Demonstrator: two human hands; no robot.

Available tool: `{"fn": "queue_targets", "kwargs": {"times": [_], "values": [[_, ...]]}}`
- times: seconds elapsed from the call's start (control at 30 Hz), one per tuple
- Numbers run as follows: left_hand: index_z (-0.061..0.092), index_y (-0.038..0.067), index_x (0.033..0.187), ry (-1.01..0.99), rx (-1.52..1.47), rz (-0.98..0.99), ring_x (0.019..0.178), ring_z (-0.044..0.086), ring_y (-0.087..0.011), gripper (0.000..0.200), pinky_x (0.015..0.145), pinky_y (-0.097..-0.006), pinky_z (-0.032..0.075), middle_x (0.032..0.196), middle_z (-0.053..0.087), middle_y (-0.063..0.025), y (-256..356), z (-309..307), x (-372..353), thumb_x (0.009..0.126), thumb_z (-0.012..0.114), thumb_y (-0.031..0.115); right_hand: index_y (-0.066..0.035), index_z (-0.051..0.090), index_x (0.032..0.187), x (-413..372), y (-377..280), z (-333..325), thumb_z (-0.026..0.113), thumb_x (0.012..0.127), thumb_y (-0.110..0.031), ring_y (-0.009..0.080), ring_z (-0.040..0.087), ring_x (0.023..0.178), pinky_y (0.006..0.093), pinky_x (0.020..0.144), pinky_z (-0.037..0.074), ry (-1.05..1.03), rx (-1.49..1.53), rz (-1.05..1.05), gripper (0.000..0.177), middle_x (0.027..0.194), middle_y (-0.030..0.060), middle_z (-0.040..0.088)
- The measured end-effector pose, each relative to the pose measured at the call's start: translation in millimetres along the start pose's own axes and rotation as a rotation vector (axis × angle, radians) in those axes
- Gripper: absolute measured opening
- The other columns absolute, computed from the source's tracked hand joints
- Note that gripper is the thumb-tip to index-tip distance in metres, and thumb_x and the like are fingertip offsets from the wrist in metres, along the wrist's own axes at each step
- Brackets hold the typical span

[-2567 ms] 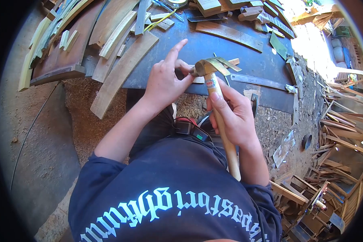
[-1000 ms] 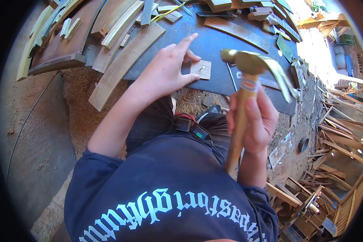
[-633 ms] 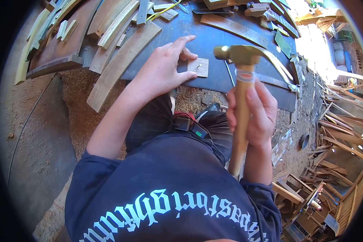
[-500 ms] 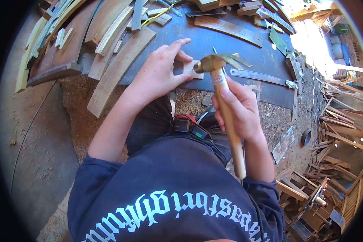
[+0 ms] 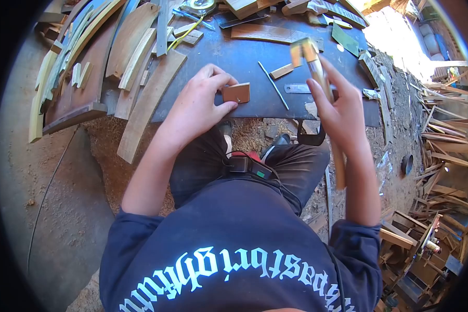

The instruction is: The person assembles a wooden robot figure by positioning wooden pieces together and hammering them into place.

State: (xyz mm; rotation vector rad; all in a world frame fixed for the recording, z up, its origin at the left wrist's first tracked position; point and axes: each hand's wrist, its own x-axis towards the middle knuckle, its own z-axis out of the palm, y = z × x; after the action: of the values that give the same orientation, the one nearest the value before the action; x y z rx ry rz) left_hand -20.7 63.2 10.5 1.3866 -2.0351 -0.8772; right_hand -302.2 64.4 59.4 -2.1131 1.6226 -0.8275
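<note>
Between the thumb and fingers of my left hand (image 5: 205, 96) is a small wooden piece (image 5: 236, 94), tipped up so that its brown face shows. A tiny light spot on that face is too small to identify. My right hand (image 5: 343, 101) is wrapped around the wooden handle of a claw hammer (image 5: 340, 169). Its blurred metal head is raised to the right of the wooden piece, apart from it. Between the two hands, a thin rod (image 5: 273, 86) and a short wood strip (image 5: 282, 70) lie on the dark tabletop (image 5: 203, 67).
A metal ruler (image 5: 296, 88) lies beneath the hammer side. Curved boards (image 5: 153, 104) and wood strips crowd the left. A tape measure (image 5: 198, 6) and a plank (image 5: 268, 33) are at the back. Scrap wood (image 5: 447, 151) is piled on the right; a cable (image 5: 49, 182) crosses the floor.
The hammer has moved right and away from the wooden piece, its head turning. My left hand has tilted the piece up from lying flat. The head view has shifted slightly.
</note>
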Motion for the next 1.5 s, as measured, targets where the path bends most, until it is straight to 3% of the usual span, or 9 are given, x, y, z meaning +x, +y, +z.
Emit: {"fn": "queue_targets", "kwargs": {"times": [0.1,0.13,0.37,0.5,0.57,0.63,0.7,0.87,1.5], "values": [[0.074,0.003,0.109,0.063,-0.129,0.016,0.084,0.069,-0.0204,0.028,0.073,-0.0306,0.053,0.099,0.072,-0.0093,-2.7,10.1,-5.2,0.081,0.08,0.003,-0.012,0.059,0.141,21.8,29.2,-5.1,0.069,0.096,-0.026,0.0379,0.072,0.082,0.046,0.069,0.056,0.047,-0.473,-0.248,0.048,0.095,0.0165,0.069],[0.075,0.002,0.105,0.088,-0.185,0.02,0.082,0.07,-0.0203,0.024,0.072,-0.0302,0.054,0.097,0.074,-0.0095,-2.0,12.0,-6.4,0.081,0.079,0.001,-0.014,0.062,0.138,26.8,31.5,-5.3,0.071,0.096,-0.028,0.0407,0.07,0.091,0.0474,0.076,0.056,-0.017,-0.513,-0.134,0.046,0.107,0.0164,0.072],[0.077,0.003,0.096,0.317,-0.082,0.288,0.088,0.075,-0.0224,0.021,0.078,-0.032,0.058,0.093,0.076,-0.0093,19.8,9.3,-15.7,0.078,0.081,-0.005,-0.015,0.062,0.134,35.7,65.8,23.8,0.068,0.095,-0.036,0.0372,0.072,0.091,0.05,0.078,0.059,0.031,-0.566,-0.074,0.044,0.103,0.013,0.071],[0.075,0.001,0.096,0.39,-0.013,0.397,0.087,0.075,-0.0239,0.024,0.077,-0.0317,0.059,0.093,0.076,-0.011,28.5,2.3,-20.1,0.075,0.083,-0.005,-0.011,0.07,0.123,33.0,47.3,18.9,0.077,0.087,-0.023,0.033,0.07,0.092,0.044,0.081,0.058,0.255,-0.564,-0.349,0.039,0.101,0.0104,0.072],[0.075,0.0,0.097,0.383,-0.029,0.438,0.086,0.076,-0.0243,0.025,0.076,-0.0319,0.059,0.092,0.076,-0.012,37.6,-2.4,-21.5,0.075,0.084,-0.005,-0.008,0.073,0.12,21.2,5.2,5.4,0.082,0.08,-0.013,0.033,0.07,0.095,0.0408,0.087,0.057,0.198,-0.191,-0.435,0.041,0.109,0.0097,0.073],[0.074,0.0,0.097,0.363,-0.059,0.472,0.086,0.076,-0.0247,0.025,0.075,-0.0319,0.059,0.092,0.076,-0.0128,46.8,-6.5,-23.6,0.075,0.084,-0.005,-0.005,0.073,0.121,2.8,-26.2,-4.2,0.086,0.076,-0.009,0.032,0.071,0.103,0.0393,0.091,0.058,-0.086,0.293,-0.427,0.047,0.116,0.0119,0.073],[0.074,-0.001,0.097,0.329,-0.105,0.505,0.085,0.076,-0.0249,0.025,0.075,-0.0318,0.059,0.091,0.076,-0.0134,56.3,-8.7,-24.6,0.075,0.084,-0.005,-0.003,0.073,0.122,-13.3,-36.0,-2.5,0.088,0.074,-0.007,0.0297,0.072,0.107,0.0379,0.09,0.059,-0.179,0.46,-0.464,0.05,0.118,0.0145,0.074],[0.075,-0.001,0.098,0.244,-0.213,0.478,0.086,0.076,-0.0237,0.024,0.076,-0.0314,0.059,0.093,0.077,-0.0132,75.1,-7.3,-24.5,0.077,0.084,-0.006,-0.002,0.078,0.105,-27.6,-30.5,-0.5,0.088,0.074,-0.006,0.0261,0.076,0.095,0.0342,0.083,0.061,-0.106,0.584,-0.375,0.033,0.101,0.0122,0.078],[0.077,-0.002,0.102,0.298,-0.281,0.322,0.084,0.075,-0.0185,0.022,0.076,-0.0273,0.057,0.094,0.078,-0.0128,69.6,5.0,-34.9,0.082,0.079,-0.011,0.001,0.077,0.106,-44.1,-41.9,21.3,0.086,0.077,0.001,0.0203,0.076,0.094,0.0304,0.083,0.062,0.004,0.771,-0.158,0.031,0.102,0.0123,0.077]]}}
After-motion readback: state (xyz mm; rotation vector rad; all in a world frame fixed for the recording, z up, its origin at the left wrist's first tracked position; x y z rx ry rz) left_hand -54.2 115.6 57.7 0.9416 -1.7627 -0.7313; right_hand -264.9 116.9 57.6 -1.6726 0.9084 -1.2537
